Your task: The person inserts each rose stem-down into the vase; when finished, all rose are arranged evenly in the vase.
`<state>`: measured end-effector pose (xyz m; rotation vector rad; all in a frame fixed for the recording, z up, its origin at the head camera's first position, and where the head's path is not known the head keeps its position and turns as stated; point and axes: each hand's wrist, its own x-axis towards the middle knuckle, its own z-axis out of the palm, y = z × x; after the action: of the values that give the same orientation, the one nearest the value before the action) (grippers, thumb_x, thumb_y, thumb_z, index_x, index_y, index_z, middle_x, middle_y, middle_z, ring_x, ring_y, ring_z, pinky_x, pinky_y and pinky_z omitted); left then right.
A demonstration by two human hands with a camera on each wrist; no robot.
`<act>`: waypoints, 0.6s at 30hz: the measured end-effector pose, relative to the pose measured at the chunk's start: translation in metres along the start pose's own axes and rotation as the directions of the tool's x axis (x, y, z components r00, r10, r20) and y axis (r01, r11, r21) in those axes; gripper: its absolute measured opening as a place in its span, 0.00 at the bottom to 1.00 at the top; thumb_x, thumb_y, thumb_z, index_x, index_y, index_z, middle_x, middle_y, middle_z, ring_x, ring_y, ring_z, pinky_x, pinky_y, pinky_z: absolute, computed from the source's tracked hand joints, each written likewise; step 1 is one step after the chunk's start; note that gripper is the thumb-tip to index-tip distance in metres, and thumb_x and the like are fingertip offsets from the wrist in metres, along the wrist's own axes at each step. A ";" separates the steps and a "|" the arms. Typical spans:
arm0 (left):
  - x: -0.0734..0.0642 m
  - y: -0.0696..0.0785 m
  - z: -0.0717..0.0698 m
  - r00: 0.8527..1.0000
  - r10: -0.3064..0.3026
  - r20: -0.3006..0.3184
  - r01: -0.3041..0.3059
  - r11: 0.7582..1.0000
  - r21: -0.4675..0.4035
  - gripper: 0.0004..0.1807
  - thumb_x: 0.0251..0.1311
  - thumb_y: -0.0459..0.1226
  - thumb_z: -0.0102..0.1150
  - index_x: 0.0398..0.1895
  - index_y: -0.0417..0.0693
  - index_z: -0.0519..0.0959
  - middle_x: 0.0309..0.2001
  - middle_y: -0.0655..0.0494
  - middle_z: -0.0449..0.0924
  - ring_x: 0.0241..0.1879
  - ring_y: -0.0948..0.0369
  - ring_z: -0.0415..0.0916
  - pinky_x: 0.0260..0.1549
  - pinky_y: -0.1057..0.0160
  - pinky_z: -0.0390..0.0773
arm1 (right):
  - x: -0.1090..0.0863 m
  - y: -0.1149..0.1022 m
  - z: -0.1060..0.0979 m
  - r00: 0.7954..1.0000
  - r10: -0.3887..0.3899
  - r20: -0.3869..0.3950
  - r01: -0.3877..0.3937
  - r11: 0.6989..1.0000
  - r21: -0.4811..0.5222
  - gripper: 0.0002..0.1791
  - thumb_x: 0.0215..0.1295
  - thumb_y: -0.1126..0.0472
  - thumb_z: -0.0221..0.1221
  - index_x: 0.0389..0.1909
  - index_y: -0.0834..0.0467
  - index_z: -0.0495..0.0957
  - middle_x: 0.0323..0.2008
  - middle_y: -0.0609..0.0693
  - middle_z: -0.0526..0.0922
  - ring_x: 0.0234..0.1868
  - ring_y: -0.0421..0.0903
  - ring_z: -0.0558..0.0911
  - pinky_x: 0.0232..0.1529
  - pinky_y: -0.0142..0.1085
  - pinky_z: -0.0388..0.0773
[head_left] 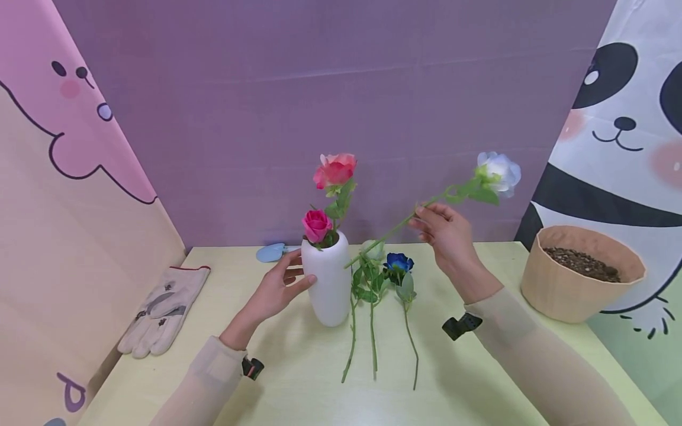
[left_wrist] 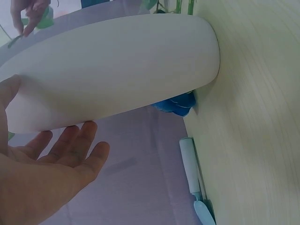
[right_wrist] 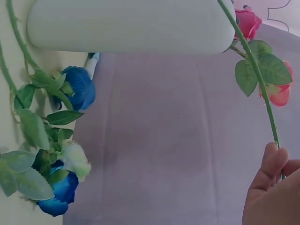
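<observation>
A white vase [head_left: 329, 287] stands upright on the table with a coral-pink rose [head_left: 335, 170] and a deep pink rose [head_left: 317, 225] in it. My left hand [head_left: 279, 290] holds its left side, thumb in front and fingers toward the back. My right hand [head_left: 447, 236] pinches the stem of a pale blue-white rose [head_left: 499, 173] between thumb and fingers. That stem slants down leftward, its lower end overlapping the vase's right side below the rim. Beside the vase lie a pale white rose [head_left: 373, 249] and a blue rose [head_left: 398, 263]; another blue rose [right_wrist: 80, 88] shows in the right wrist view.
A light blue trowel [head_left: 270, 252] lies behind the vase at the table's back edge. Pale work gloves [head_left: 167, 307] lie at the left. A tan pot [head_left: 554, 290] of dark soil stands at the right. A purple backdrop [head_left: 373, 118] hangs behind the table.
</observation>
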<state>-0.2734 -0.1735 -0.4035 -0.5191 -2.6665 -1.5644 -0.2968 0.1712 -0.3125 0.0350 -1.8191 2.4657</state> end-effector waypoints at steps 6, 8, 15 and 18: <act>0.000 0.000 0.000 1.000 0.002 0.001 -0.002 1.000 -0.003 0.40 0.63 0.52 0.65 0.75 0.53 0.60 0.67 0.45 0.70 0.66 0.44 0.72 0.68 0.42 0.70 | 0.003 -0.004 0.008 1.000 -0.021 -0.021 0.022 0.999 0.046 0.12 0.68 0.58 0.63 0.45 0.55 0.70 0.44 0.45 0.79 0.35 0.36 0.87 0.30 0.26 0.79; 0.000 0.001 0.000 1.000 0.001 0.001 -0.001 1.000 0.000 0.40 0.63 0.52 0.64 0.75 0.53 0.60 0.67 0.45 0.70 0.66 0.45 0.72 0.68 0.42 0.70 | 0.004 -0.005 0.011 0.999 -0.024 -0.031 0.025 0.998 0.059 0.12 0.68 0.58 0.63 0.45 0.55 0.70 0.45 0.45 0.78 0.35 0.36 0.87 0.30 0.26 0.79; 0.000 0.002 -0.001 1.000 -0.003 0.001 0.003 1.000 0.012 0.40 0.64 0.52 0.64 0.75 0.54 0.60 0.67 0.47 0.71 0.66 0.46 0.73 0.68 0.44 0.71 | 0.005 -0.009 0.021 0.997 -0.052 -0.065 0.059 0.993 0.101 0.13 0.67 0.59 0.64 0.46 0.55 0.71 0.44 0.46 0.79 0.35 0.36 0.87 0.27 0.26 0.78; 0.000 0.001 -0.001 1.000 -0.001 0.003 0.001 1.000 0.011 0.40 0.64 0.52 0.64 0.75 0.54 0.60 0.67 0.47 0.71 0.66 0.46 0.73 0.68 0.44 0.71 | 0.006 -0.008 0.025 0.994 -0.068 -0.085 0.076 0.993 0.094 0.13 0.66 0.59 0.65 0.47 0.55 0.72 0.42 0.45 0.82 0.34 0.36 0.87 0.26 0.27 0.79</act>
<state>-0.2729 -0.1737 -0.4019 -0.5204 -2.6764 -1.5500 -0.3031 0.1498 -0.2966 0.0055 -1.6363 2.4659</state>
